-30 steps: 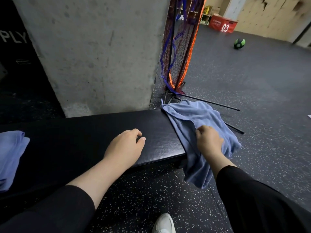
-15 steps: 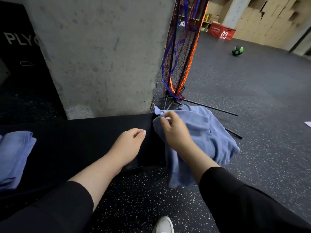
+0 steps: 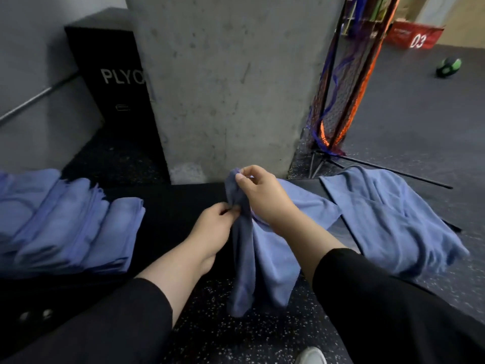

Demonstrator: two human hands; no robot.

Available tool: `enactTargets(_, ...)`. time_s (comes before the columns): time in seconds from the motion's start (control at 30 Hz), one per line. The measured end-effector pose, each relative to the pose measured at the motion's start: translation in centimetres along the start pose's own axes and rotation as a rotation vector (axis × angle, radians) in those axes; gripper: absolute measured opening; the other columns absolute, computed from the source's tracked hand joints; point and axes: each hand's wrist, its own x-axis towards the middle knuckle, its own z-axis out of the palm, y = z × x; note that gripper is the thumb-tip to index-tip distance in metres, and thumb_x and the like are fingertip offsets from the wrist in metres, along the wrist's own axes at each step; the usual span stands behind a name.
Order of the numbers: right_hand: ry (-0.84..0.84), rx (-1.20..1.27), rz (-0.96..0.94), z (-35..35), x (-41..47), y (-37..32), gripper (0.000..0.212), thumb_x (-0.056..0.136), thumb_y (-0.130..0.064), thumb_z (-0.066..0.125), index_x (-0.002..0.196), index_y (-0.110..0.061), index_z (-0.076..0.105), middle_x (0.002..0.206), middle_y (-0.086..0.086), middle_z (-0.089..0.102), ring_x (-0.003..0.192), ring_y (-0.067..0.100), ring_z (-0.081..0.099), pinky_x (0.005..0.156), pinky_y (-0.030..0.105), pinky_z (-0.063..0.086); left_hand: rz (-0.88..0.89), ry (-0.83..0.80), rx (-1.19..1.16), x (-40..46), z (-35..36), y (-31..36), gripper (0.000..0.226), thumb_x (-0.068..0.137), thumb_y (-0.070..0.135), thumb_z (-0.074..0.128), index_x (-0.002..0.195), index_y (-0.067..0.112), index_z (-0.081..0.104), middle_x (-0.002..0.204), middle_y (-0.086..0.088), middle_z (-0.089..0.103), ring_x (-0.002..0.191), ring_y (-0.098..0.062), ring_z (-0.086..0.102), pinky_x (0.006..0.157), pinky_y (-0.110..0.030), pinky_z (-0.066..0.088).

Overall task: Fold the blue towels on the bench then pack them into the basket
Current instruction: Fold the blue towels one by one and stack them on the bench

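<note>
A gym corner: speckled rubber floor (image 3: 236, 334), a concrete pillar (image 3: 223, 88) behind a black padded tabletop (image 3: 181, 203).

The right hand's fingers (image 3: 242, 177) pinch the top corner of a blue towel (image 3: 265, 261), thumb against forefinger, lifted above the tabletop's far edge. Lower down, the left hand's fingers (image 3: 232, 208) pinch the same bunched edge, thumb and fingertips closed on the cloth. The right hand (image 3: 265, 195) is cocked at the wrist, its forearm crossing in front of the towel; the left hand (image 3: 210, 229) reaches in from below, palm turned inward.

Most of the towel hangs off the near edge toward the floor, with a flap lying on the tabletop. Both pinches are small, so the cloth could probably slip free and drop onto the floor. The edge is gathered rather than flat, so a fold made now would likely come out crooked.

A second loose towel (image 3: 388, 222) drapes over the tabletop's right end and could be dragged off. Folded towels (image 3: 70, 227) sit stacked at the left. No basket is in view.
</note>
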Motion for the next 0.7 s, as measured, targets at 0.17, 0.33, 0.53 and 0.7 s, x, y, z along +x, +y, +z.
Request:
enactTargets(0.17, -0.091, -0.397, 0.142, 0.5, -0.1, 2.6, 0.036, 0.100, -0.041, 0.051, 0.128, -0.018, 0.056, 0.118, 0.001, 0.070, 0.107, 0.021, 0.064, 0.081, 0.030, 0.047, -0.087, 0.220, -0.122, 1.6, -3.6, -0.4, 0.030, 0.102, 0.043, 0.049, 0.098, 0.021, 0.069, 0.102, -0.005, 0.076, 0.099, -0.025, 0.071, 0.094, -0.050, 0.057)
enactTargets(0.33, -0.448, -0.830, 0.249, 0.3, -1.8, 4.1, 0.050, 0.103, -0.041, 0.043, 0.149, -0.021, 0.038, 0.145, 0.011, 0.050, 0.127, 0.034, 0.053, 0.102, 0.041, 0.044, -0.048, 0.202, 0.150, 1.8, -6.0, -1.1, 0.027, 0.093, 0.042, 0.063, 0.109, 0.020, 0.063, 0.099, 0.000, 0.071, 0.088, -0.018, 0.067, 0.081, -0.039, 0.057)
enactTargets(0.53, -0.467, -0.918, 0.244, 2.9, -2.1, 7.6, 0.064, 0.097, -0.065, 0.037, 0.144, -0.021, 0.034, 0.159, 0.012, 0.020, 0.145, 0.041, 0.019, 0.113, 0.059, 0.026, 0.042, 0.236, 0.693, 2.4, -7.6, -0.9, 0.015, 0.099, 0.023, 0.049, 0.095, 0.012, 0.058, 0.092, -0.009, 0.066, 0.081, -0.030, 0.062, 0.066, -0.036, 0.046)
enactTargets(0.7, -0.371, -0.931, 0.153, 3.4, -0.4, 9.5, 0.078, 0.099, -0.066, 0.031, 0.160, -0.021, 0.011, 0.169, 0.004, -0.004, 0.154, 0.033, -0.002, 0.121, 0.058, 0.007, 0.202, 0.355, 1.103, 2.1, -8.7, -1.3, 0.041, 0.103, 0.025, 0.048, 0.144, 0.025, 0.046, 0.137, -0.006, 0.053, 0.119, -0.032, 0.052, 0.093, -0.042, 0.043)
